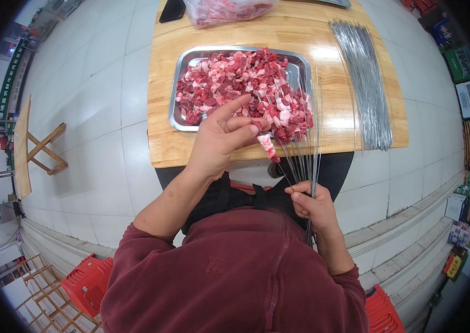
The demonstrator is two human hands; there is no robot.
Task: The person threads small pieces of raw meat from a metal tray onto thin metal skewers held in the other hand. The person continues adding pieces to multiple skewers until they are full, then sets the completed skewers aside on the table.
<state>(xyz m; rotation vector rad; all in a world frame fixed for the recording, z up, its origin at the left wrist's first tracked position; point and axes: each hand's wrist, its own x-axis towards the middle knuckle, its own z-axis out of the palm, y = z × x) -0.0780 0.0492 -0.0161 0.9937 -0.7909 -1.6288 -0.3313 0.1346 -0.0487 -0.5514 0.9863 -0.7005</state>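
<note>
My right hand (pixel 312 204) grips a fan of thin metal skewers (pixel 315 158) below the table's front edge. One of them slants up to the left and carries threaded pieces of pale fat and red meat (pixel 267 146). My left hand (pixel 228 133) pinches a small dark red meat piece (pixel 257 124) between thumb and fingers, at the upper end of that skewer. Behind the hands, a steel tray (pixel 172 106) is heaped with diced red meat and white fat (pixel 226 79). Several other skewers in the fan have meat near their tips, overlapping the tray's right side.
A thick bundle of bare metal skewers (pixel 362 83) lies on the right of the wooden table (pixel 162 141). At the back are a plastic bag of meat (pixel 228 12) and a black phone-like object (pixel 172 10). Red plastic stools (pixel 89 285) stand behind me; a folding wooden table (pixel 25 150) is left.
</note>
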